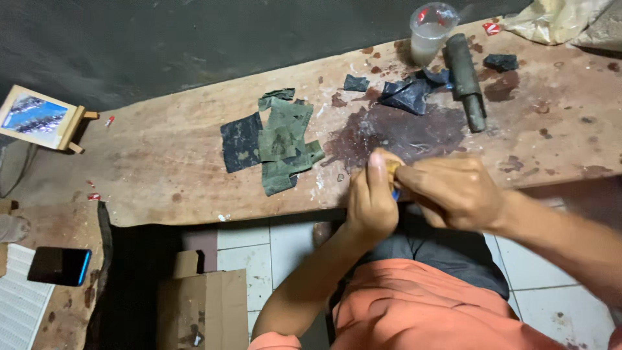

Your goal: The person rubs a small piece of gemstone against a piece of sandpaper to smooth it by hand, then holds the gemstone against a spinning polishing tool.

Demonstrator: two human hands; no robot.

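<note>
Both hands — left hand (370, 198), right hand (450, 190) — pinch one small yellowish piece (392, 168); rough green cloth scraps (283, 144) lie at nine o'clock on the stained wooden board (175, 155).

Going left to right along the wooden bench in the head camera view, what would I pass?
Small wooden-framed picture → dark square patch → pile of green patches → small dark scrap → clear plastic cup → dark metal cylinder → plastic bag.

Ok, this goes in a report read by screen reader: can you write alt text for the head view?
Seen from above, a person's left hand and right hand meet over a small yellowish object at the edge of a stained wooden board. Dark green fabric scraps, a plastic cup and a dark cylinder lie on it.
</note>
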